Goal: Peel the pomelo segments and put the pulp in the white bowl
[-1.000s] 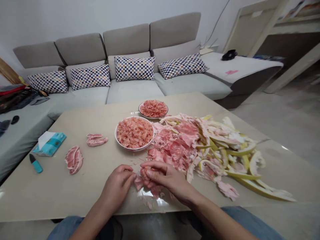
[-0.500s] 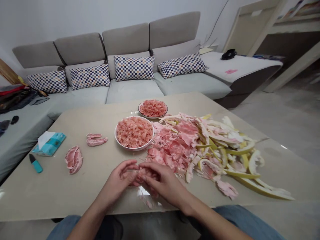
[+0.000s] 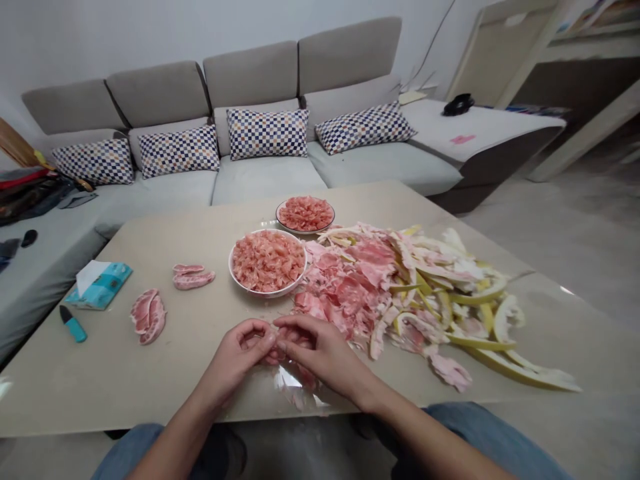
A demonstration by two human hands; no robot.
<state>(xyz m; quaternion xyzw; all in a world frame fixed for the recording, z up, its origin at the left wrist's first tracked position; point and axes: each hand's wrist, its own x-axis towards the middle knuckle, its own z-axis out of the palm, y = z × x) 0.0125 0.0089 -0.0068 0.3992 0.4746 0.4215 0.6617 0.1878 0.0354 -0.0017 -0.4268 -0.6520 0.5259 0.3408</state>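
My left hand [image 3: 240, 353] and my right hand [image 3: 327, 353] meet over the near edge of the table, thumbs and fingertips pinched together. Between them is a piece of pink pomelo flesh [image 3: 273, 358], mostly hidden by the fingers. Just beyond stands a white bowl [image 3: 235, 280] heaped with peeled pomelo pulp [image 3: 267, 260]. Behind it a dark-rimmed plate [image 3: 280, 223] carries more pulp. Two pomelo segments, one farther back [image 3: 193, 277] and one nearer [image 3: 149, 316], lie to the left with skin still on them.
A pile of pink membranes [image 3: 350, 287] and yellow-green pomelo rinds [image 3: 485, 293] spreads over the right of the table [image 3: 195, 380]. At the left lie a tissue pack [image 3: 107, 287] and a teal-handled knife [image 3: 74, 327]. A grey sofa [image 3: 270, 180] with checked cushions stands behind.
My left fingers have curled in and closed on the pomelo piece, thumb near the right fingertips. The right hand has shifted only slightly. The view has tilted a little.
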